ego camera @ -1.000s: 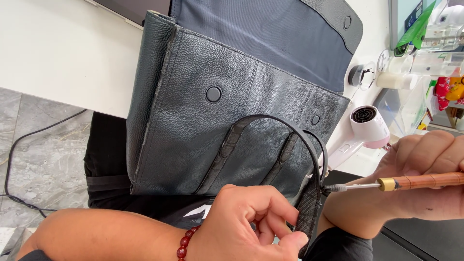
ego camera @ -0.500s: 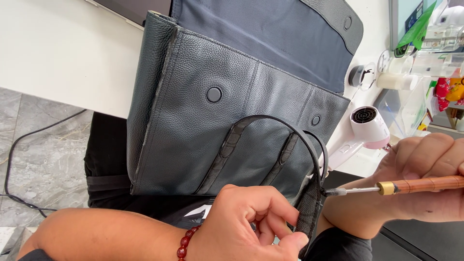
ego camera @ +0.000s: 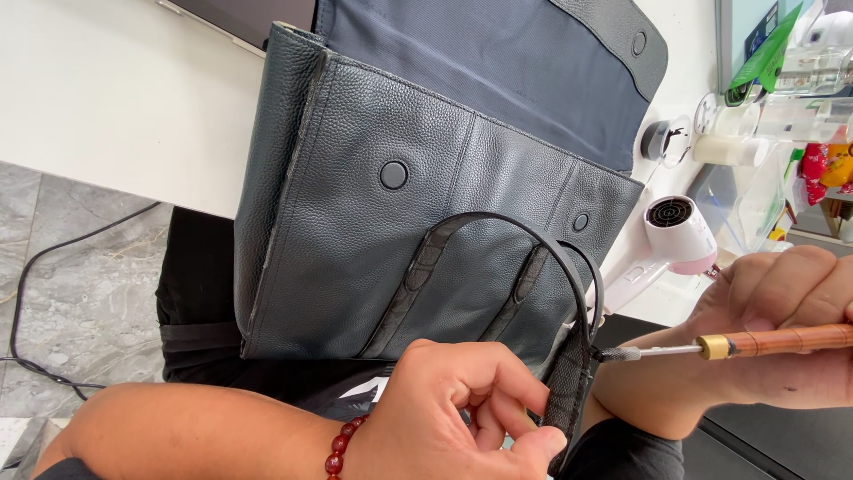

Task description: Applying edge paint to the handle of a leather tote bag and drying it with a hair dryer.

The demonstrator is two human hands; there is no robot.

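A dark grey leather handbag lies on the white table with its flap open, hanging partly over the edge onto my lap. My left hand, with a red bead bracelet at the wrist, pinches the textured bag handle near its lower end. My right hand grips a wooden-handled tool with a brass collar. The tool's thin metal tip touches the edge of the handle.
A white and pink hair dryer lies on the table right of the bag. Bottles, clear containers and colourful packets crowd the far right. A black cable runs over the grey stone floor at left.
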